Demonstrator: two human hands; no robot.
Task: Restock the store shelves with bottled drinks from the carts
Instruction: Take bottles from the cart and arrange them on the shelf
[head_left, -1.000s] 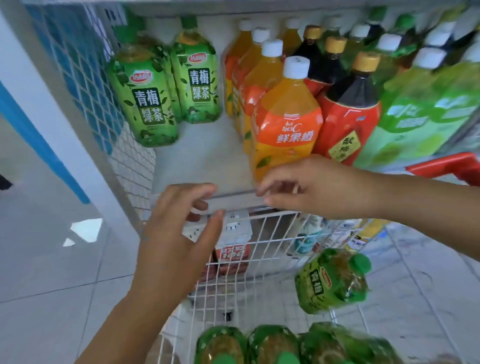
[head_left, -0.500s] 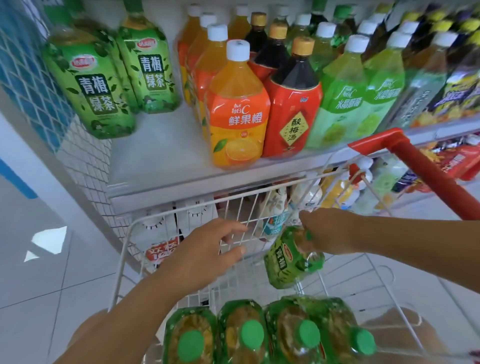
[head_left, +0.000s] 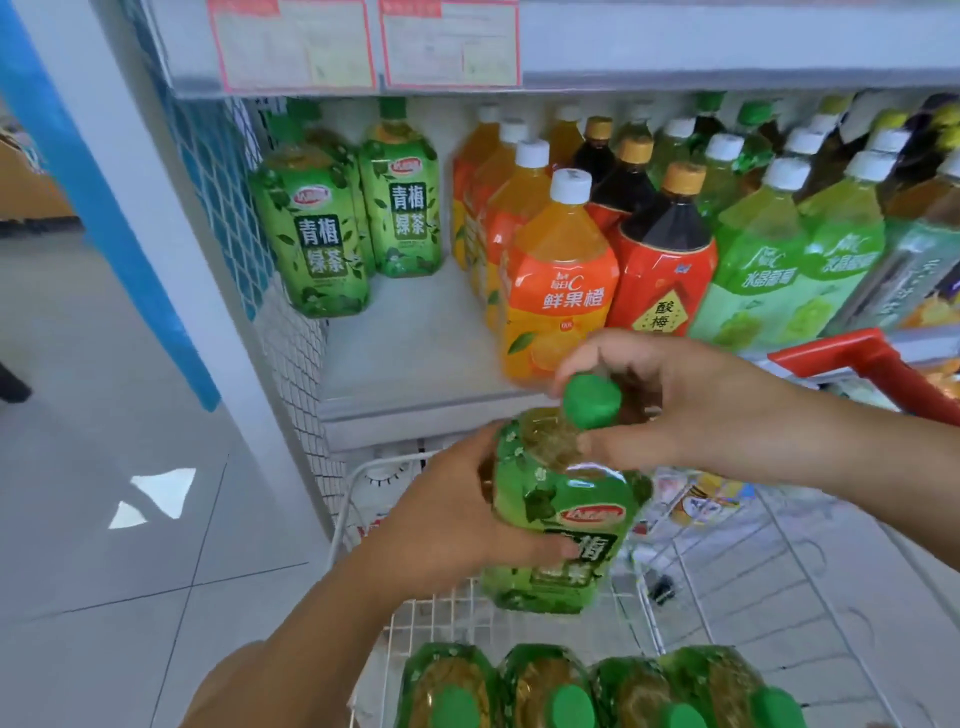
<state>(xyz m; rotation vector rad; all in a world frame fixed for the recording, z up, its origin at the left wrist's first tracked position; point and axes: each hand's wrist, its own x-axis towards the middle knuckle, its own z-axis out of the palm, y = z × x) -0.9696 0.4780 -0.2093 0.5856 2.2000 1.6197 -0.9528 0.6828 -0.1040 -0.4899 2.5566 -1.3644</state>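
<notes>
Four green-capped plastic tea bottles (head_left: 545, 675) line the white wire cart's (head_left: 779, 571) near edge; three dark, tan-capped bottles (head_left: 665, 234) and two pink-bordered paper labels (head_left: 291, 44) occupy the shelves (head_left: 415, 353).

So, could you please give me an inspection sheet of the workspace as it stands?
Surface: shelf has a bare patch left of the orange juice bottles.
Job's things: green tea bottle held upright above the cart; four green-capped bottles sit in the cart; matching bottles stand at the shelf's left.
Clutter: nothing seen.
Grippers: left hand grips the bottle's body; right hand holds its neck.
Cables: nothing seen.
Surroundings: dark drink bottles, pale green bottles, tiled floor, red cart handle.
</notes>
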